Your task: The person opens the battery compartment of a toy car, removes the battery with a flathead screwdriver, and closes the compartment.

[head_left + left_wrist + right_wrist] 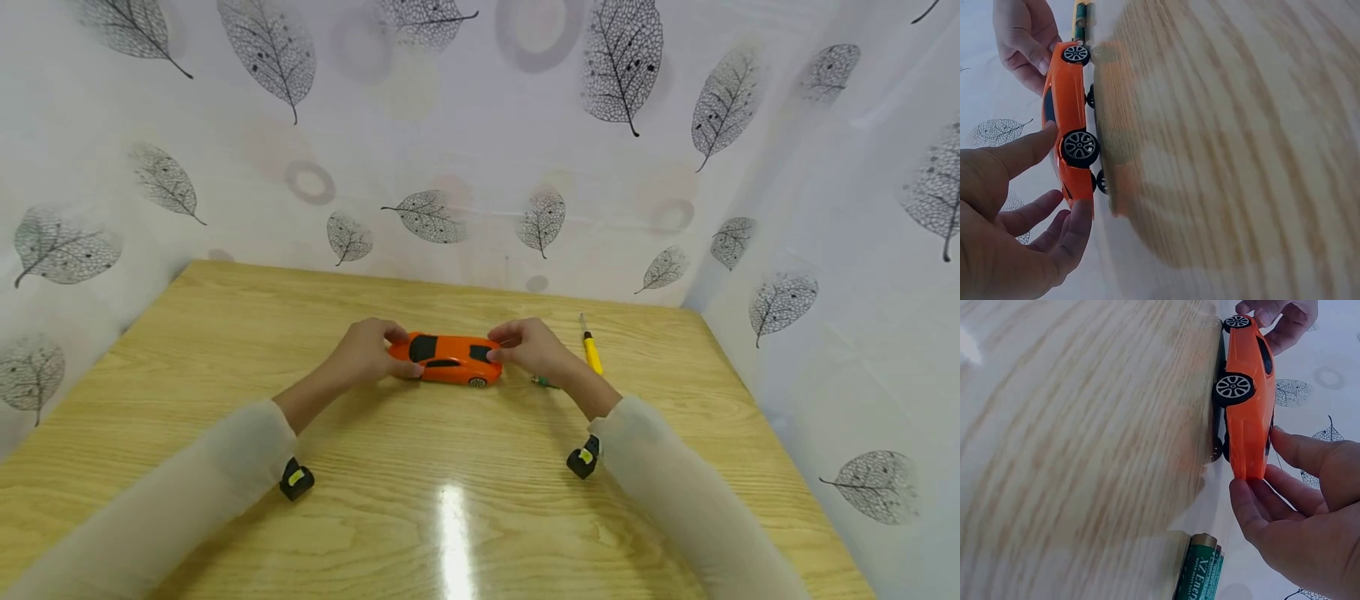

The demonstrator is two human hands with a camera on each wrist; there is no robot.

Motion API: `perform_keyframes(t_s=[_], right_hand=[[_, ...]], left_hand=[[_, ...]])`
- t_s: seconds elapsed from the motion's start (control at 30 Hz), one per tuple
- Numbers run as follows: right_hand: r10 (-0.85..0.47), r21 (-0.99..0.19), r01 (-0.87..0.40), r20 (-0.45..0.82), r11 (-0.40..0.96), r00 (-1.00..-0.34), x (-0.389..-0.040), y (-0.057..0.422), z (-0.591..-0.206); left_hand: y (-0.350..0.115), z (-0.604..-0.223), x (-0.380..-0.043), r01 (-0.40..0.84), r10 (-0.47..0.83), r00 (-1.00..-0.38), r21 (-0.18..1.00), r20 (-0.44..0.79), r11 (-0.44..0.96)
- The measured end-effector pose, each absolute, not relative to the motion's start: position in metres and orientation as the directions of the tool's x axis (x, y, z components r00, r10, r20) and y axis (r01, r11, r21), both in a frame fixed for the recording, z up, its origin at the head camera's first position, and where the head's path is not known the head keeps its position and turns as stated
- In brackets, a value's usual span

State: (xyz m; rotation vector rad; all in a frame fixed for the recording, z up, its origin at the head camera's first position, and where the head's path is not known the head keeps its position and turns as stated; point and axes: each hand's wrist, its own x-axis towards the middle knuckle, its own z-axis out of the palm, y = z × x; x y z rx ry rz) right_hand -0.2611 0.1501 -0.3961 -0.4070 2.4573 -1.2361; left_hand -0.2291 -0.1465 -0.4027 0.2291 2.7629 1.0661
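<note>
An orange toy car (452, 350) with dark windows sits side-on between both hands, its wheels toward the wooden table. My left hand (369, 350) grips one end, the thumb near the side and the fingers round the nose; in the left wrist view these fingertips (1082, 215) lie against the bumper. At the other end my right hand (528, 346) pinches the tail, thumb on the rear window. Seen from the right wrist, the car (1247, 406) shows its spoked wheels, and the fingertips (1242, 490) press its end.
Right of the car lie green batteries (1200, 569), partly behind my right wrist in the head view. A yellow-handled screwdriver (592, 352) lies beyond them. The wooden table (390, 533) ends at a leaf-patterned cloth (480, 150) behind and at the sides.
</note>
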Motion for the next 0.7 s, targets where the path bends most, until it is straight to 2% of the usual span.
perform_keyframes(t_s=[0.4, 0.7], right_hand=[[-0.411, -0.849, -0.051, -0.201, 0.525, -0.889, -0.252, 0.152, -0.400], [-0.382, -0.882, 0.026, -0.229, 0.470, -0.895, -0.232, 0.151, -0.408]], left_hand=[[-0.152, -0.402, -0.242, 0.126, 0.249, -0.965, 0.675, -0.088, 0.727], [-0.159, -0.402, -0.264, 0.222, 0.399, -0.912, 0.702, -0.096, 0.677]])
